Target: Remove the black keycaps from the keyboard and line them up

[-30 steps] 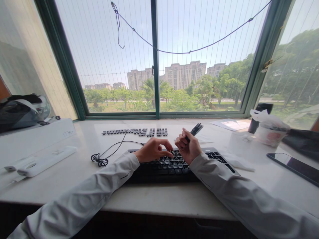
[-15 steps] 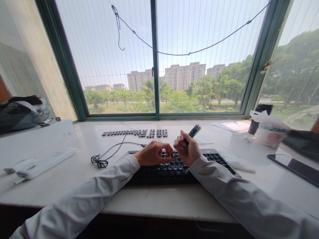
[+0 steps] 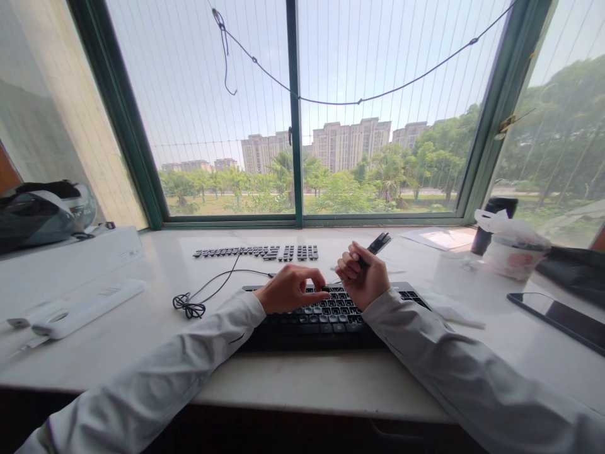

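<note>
A black keyboard (image 3: 302, 330) lies in front of me. Its lower rows carry keycaps, while many spots above show bare key sockets (image 3: 347, 302). My left hand (image 3: 289, 291) rests over its left-middle part, thumb and index finger curled into a pinch near the sockets; what sits between the fingertips is too small to make out. My right hand (image 3: 365, 275) is raised just above the keyboard's right half, fingers wrapped round a slim black tool (image 3: 378, 243) whose split, prong-like end points up and right. Rows of loose black keycaps (image 3: 255, 252) lie behind the keyboard.
A coiled black cable (image 3: 189, 308) lies left of the keyboard. Farther left are a white power strip (image 3: 94, 309) and a white box (image 3: 70, 261) with a helmet (image 3: 47, 208) on it. At right are a phone (image 3: 560, 320), a bagged tub (image 3: 515, 252) and papers (image 3: 439, 238).
My right hand has moved right and slightly up, away from my left fingertips, with the black tool still in it. My left hand has hardly moved.
</note>
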### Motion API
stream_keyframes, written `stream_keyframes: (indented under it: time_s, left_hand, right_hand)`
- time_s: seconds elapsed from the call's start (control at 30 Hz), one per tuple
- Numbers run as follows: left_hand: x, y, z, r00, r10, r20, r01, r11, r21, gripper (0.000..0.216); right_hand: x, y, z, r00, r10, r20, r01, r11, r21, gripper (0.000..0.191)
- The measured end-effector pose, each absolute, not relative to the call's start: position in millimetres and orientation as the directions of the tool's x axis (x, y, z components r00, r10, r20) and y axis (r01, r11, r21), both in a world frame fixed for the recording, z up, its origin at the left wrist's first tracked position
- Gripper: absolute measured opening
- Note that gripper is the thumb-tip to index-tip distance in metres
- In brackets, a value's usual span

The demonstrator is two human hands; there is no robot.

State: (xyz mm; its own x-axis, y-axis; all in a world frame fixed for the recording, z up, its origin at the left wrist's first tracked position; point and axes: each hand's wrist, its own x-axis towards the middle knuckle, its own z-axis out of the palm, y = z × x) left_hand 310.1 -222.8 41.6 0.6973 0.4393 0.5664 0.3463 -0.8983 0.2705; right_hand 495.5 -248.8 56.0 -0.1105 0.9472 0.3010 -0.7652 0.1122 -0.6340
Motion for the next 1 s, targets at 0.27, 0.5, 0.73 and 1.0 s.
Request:
stream_keyframes:
  time_s: [0.27,0.5,0.73,1.0]
  left_hand:
    - [309.4,-226.6,48.9,0.466,0.469,0.751,0.462,-0.852,0.246,0.015]
    - [309.4,-226.2,48.7,0.412,0.431,0.803,0.460,-0.859,0.225,0.012]
    - [308.9,-223.9,47.5,0.417,0.498,0.760,0.456,-0.838,0.299,0.024]
    - [307.8,-221.4,46.8,0.424,0.529,0.735,0.489,-0.817,0.306,0.018]
  right_hand:
    - [499.8,-238.6,56.0,-0.152,0.977,0.149,-0.380,0.081,-0.922,0.041]
    - [496.4,-238.6,43.3,-0.320,0.937,0.143,-0.128,0.107,-0.986,0.056]
    - [500.1,-232.3,40.3,-0.211,0.946,0.244,0.071,0.264,-0.962,0.056]
    - [501.9,-231.3,38.5,-0.149,0.870,0.471,0.349,0.491,-0.798,0.046]
